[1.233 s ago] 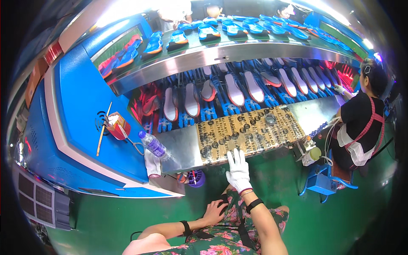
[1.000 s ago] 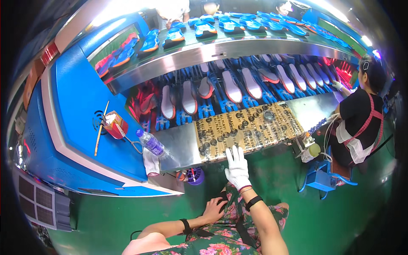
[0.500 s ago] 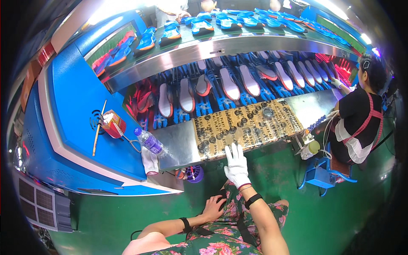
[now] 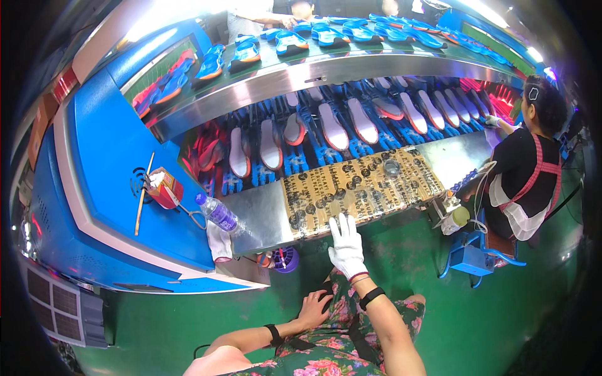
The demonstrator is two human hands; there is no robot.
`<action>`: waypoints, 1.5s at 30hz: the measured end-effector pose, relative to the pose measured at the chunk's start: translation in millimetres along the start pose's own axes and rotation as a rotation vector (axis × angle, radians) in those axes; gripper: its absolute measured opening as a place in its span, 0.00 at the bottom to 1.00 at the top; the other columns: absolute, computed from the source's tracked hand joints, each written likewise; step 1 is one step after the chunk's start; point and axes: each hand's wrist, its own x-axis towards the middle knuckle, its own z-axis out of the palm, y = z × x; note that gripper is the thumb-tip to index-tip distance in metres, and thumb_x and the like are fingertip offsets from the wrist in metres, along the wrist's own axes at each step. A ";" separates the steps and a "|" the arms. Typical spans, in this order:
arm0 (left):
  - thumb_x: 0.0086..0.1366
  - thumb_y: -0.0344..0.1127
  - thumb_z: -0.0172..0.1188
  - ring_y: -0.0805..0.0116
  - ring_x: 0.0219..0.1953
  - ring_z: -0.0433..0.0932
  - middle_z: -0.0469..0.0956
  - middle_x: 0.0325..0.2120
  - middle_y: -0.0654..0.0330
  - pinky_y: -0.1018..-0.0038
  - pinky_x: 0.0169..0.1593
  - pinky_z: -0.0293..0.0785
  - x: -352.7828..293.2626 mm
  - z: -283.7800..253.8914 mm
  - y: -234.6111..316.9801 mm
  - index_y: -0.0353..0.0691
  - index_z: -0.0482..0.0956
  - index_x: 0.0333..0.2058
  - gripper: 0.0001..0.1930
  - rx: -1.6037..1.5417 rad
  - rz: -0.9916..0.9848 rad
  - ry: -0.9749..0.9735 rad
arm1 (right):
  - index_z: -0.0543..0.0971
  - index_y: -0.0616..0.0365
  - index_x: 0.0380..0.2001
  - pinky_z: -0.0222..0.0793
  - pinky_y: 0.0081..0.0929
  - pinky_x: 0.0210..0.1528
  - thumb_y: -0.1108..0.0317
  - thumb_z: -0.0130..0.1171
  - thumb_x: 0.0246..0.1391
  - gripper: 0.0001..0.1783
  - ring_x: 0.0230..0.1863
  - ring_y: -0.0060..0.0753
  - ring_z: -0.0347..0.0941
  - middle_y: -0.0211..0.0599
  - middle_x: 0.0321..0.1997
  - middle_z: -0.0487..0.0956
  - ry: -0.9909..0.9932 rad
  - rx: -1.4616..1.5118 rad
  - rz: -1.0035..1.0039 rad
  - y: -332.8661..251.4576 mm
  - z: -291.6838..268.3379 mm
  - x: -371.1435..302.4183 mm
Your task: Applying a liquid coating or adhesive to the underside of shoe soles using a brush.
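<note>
My right hand (image 4: 347, 247), in a white knit glove, is open at the near edge of the metal ledge, its fingertips by a taped cardboard sheet (image 4: 313, 210) and nothing in it. My bare left hand (image 4: 315, 308) lies on my flowered lap, fingers laid out beside a black patch I cannot make out. Past the ledge, shoe insoles (image 4: 333, 127) with pale tops and orange edges lie in a row on blue holders (image 4: 295, 161) inside the machine. A small round clear dish (image 4: 392, 168) sits on the cardboard.
A clear bottle with a purple label (image 4: 219, 213) stands at the ledge's left end. On the blue housing (image 4: 116, 163) lie a red box (image 4: 165, 188) and a thin stick (image 4: 144, 194). Blue insoles (image 4: 291, 41) line the upper shelf. A co-worker (image 4: 533, 163) sits at right.
The view has shifted slightly. My hands keep nearly the same pose. The co-worker at right has turned the head a little, and a person's hand at the back has moved among the upper insoles.
</note>
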 end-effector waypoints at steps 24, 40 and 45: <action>0.58 0.39 0.61 0.47 0.62 0.63 0.67 0.59 0.51 0.51 0.61 0.62 -1.1 2.6 -2.2 0.48 0.73 0.59 0.28 0.004 0.011 0.032 | 0.56 0.50 0.74 0.60 0.47 0.67 0.62 0.68 0.45 0.53 0.77 0.60 0.46 0.50 0.78 0.53 0.025 0.012 -0.005 0.2 1.0 -1.9; 0.57 0.39 0.61 0.47 0.62 0.63 0.67 0.60 0.51 0.51 0.62 0.62 -0.4 2.5 -4.7 0.47 0.74 0.58 0.28 -0.001 0.016 0.030 | 0.57 0.50 0.73 0.62 0.47 0.64 0.63 0.66 0.44 0.51 0.77 0.60 0.48 0.51 0.77 0.54 0.047 0.003 -0.012 1.4 0.8 -2.3; 0.56 0.39 0.61 0.48 0.62 0.63 0.67 0.59 0.51 0.51 0.62 0.62 0.9 3.6 -7.3 0.47 0.74 0.59 0.29 -0.005 0.026 0.020 | 0.60 0.52 0.71 0.67 0.46 0.59 0.63 0.66 0.42 0.50 0.74 0.63 0.54 0.53 0.75 0.59 0.106 -0.003 -0.048 4.8 2.6 -2.1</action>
